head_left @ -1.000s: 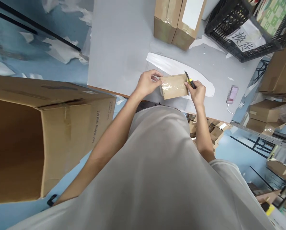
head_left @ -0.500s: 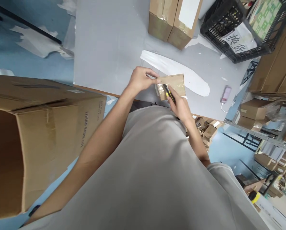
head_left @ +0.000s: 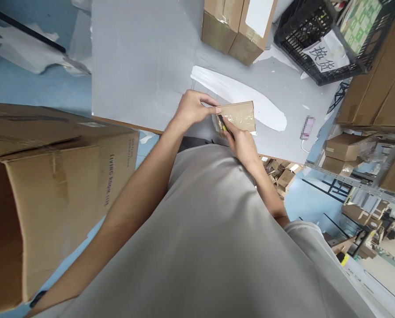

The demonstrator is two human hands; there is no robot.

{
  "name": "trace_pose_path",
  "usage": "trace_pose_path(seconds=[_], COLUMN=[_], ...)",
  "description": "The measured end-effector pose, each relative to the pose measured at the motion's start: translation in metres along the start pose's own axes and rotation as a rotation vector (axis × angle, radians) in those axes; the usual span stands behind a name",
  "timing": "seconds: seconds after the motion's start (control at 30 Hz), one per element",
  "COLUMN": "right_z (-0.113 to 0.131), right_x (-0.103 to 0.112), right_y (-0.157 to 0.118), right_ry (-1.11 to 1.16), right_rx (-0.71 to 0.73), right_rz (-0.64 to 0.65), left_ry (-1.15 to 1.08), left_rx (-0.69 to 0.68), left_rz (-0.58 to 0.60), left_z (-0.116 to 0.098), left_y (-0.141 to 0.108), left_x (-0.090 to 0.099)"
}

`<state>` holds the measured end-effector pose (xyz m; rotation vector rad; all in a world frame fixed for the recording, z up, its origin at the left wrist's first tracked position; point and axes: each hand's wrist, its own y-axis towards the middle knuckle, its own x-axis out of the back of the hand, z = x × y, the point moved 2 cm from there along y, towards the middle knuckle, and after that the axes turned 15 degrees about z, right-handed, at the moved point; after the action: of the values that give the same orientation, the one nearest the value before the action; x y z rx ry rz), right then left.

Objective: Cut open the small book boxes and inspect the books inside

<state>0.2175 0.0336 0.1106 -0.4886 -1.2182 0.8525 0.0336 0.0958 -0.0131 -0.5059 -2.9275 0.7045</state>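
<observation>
A small cardboard box (head_left: 242, 114) with shiny clear tape across it is held over the near edge of the grey table. My left hand (head_left: 194, 108) pinches its upper left corner between thumb and fingers. My right hand (head_left: 243, 145) is wrapped round a black and yellow utility knife (head_left: 223, 125), whose front end lies against the taped left side of the box. The blade itself is too small and covered to make out. Behind the box a long white paper strip (head_left: 237, 92) lies flat on the table.
Two taped cartons (head_left: 232, 33) stand at the table's back, beside a black plastic crate (head_left: 319, 42) with a handwritten sheet. A large open cardboard box (head_left: 68, 185) is at my left. A pinkish, pixelated item (head_left: 307, 128) with a white cord lies right. Shelving with boxes (head_left: 343, 148) stands further right.
The knife in my right hand has moved left along the box, towards my left hand. My left hand keeps its hold on the corner. The whole view has shifted slightly.
</observation>
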Motion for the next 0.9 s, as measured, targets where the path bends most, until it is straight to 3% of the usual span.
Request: trace_pose_path(seconds=[0.63,0.9], right_z=[0.043,0.039], right_x=[0.013,0.007], right_y=[-0.003,-0.009], right_ry=[-0.183,-0.144], right_rx=[-0.184,-0.212], right_rz=[0.188,0.204], left_ry=[0.074,0.04], left_rx=[0.03,0.027], left_rz=[-0.094,-0.112], left_z=[0.005,0.0], left_y=[-0.011,-0.012], left_x=[-0.014,-0.014])
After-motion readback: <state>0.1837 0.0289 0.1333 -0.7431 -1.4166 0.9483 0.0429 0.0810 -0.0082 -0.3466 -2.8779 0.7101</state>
